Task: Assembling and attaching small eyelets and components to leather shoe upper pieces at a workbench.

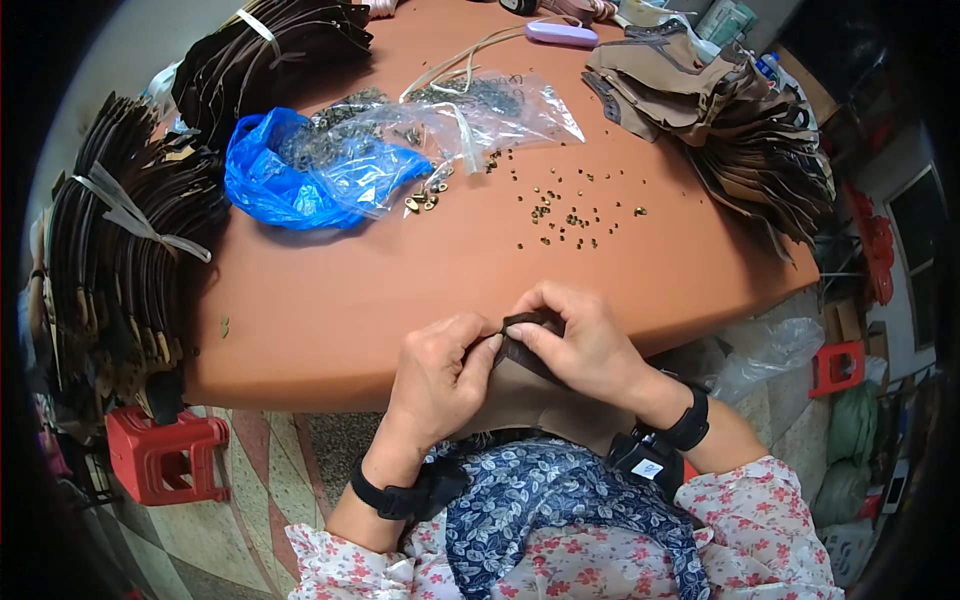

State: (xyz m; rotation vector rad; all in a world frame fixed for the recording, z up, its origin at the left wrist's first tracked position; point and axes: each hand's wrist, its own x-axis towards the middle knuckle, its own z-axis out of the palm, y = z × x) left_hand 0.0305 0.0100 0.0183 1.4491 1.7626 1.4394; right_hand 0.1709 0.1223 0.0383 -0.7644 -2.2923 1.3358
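Note:
Both hands meet at the table's near edge over a taupe piece with a dark brown edge (520,390), which looks like a shoe upper. My left hand (440,370) pinches the dark edge between thumb and fingers. Beside it, my right hand (585,345) grips the same edge, folding it up with the thumb in front. Whether a small metal part sits between the fingertips is hidden. The rest of the piece hangs down toward my lap. Beyond my hands, small brass-coloured metal fittings (570,220) lie scattered on the table.
The orange-brown table (320,330) holds a blue plastic bag (255,180), a clear bag of fittings (480,100) and a lilac case (562,35). Bundled dark pieces (120,240) stand at left, stacked taupe pieces (690,90) at right. Red stools (160,450) stand on the floor.

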